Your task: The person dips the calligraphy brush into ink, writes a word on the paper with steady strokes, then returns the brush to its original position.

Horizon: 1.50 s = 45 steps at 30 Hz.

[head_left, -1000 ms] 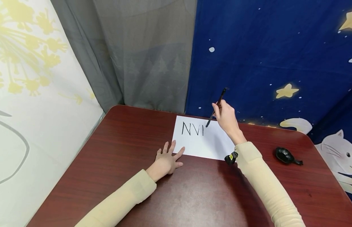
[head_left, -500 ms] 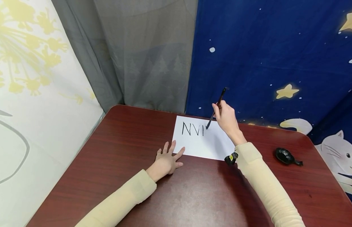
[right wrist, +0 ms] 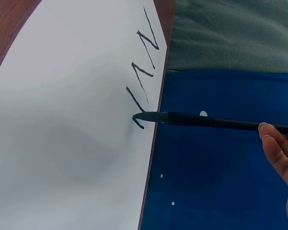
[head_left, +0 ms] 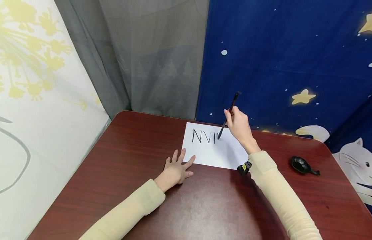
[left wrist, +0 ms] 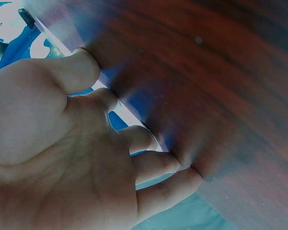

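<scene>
My right hand [head_left: 238,125] pinches a dark ink brush [right wrist: 192,119] by its upper handle, its hair tip on a sheet of white paper [head_left: 210,155]. Black strokes reading N, V and I [head_left: 203,136] stand along the upper left of the sheet. In the right wrist view, a short curved stroke [right wrist: 138,122] shows under the brush tip, beside the I. My left hand [head_left: 175,171] rests with spread fingers at the sheet's lower left corner, some fingertips on the paper. The left wrist view shows its palm side [left wrist: 81,153], with the fingertips down on the tabletop.
A small black dish with a short handle [head_left: 301,165] sits on the right part of the reddish-brown table [head_left: 138,143]. Behind the table's far edge hang a grey curtain [head_left: 162,66] and a blue curtain [head_left: 258,50] with stars. A white patterned cloth [head_left: 39,133] is at the left.
The brush tip has moved slightly down the paper, towards the near side, leaving a dark stroke to the right of the I. The left hand has stayed still.
</scene>
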### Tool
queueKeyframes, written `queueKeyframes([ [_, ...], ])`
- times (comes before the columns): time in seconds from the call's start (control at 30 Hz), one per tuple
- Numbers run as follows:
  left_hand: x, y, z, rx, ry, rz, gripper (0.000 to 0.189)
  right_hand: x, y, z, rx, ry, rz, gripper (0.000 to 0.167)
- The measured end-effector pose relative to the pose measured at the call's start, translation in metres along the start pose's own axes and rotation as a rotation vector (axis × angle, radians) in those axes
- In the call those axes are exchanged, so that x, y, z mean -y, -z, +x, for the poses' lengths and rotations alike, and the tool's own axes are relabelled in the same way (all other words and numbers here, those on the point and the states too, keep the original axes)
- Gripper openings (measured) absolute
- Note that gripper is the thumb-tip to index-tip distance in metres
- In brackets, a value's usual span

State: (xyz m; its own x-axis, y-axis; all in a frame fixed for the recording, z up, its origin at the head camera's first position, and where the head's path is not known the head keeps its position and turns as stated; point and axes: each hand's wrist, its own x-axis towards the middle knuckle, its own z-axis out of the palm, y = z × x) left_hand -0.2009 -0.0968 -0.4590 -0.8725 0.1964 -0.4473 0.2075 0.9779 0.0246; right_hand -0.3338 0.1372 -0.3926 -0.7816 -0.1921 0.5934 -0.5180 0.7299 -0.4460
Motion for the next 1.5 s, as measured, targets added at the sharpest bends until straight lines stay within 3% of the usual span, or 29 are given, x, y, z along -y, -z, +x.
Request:
queueKeyframes([
  [0.33, 0.002, -0.003, 0.006, -0.009, -0.009, 0.000, 0.066, 0.001, 0.002, 0.000, 0.002, -0.002, -0.002, 0.032],
  [0.73, -0.005, 0.020, -0.022, -0.006, 0.005, -0.002, 0.063, 0.004, 0.003, 0.000, 0.016, -0.003, -0.007, 0.032],
  [0.9, -0.004, 0.021, -0.024, -0.009, -0.008, -0.014, 0.062, 0.004, 0.003, -0.001, 0.031, -0.012, -0.008, 0.031],
  [1.23, -0.004, 0.013, -0.016, -0.012, 0.003, 0.001, 0.063, 0.005, 0.004, -0.002, 0.046, -0.008, -0.007, 0.032],
  [1.5, -0.004, 0.014, -0.017, -0.008, 0.001, -0.008, 0.063, 0.007, 0.013, 0.005, -0.029, 0.050, 0.041, 0.029],
])
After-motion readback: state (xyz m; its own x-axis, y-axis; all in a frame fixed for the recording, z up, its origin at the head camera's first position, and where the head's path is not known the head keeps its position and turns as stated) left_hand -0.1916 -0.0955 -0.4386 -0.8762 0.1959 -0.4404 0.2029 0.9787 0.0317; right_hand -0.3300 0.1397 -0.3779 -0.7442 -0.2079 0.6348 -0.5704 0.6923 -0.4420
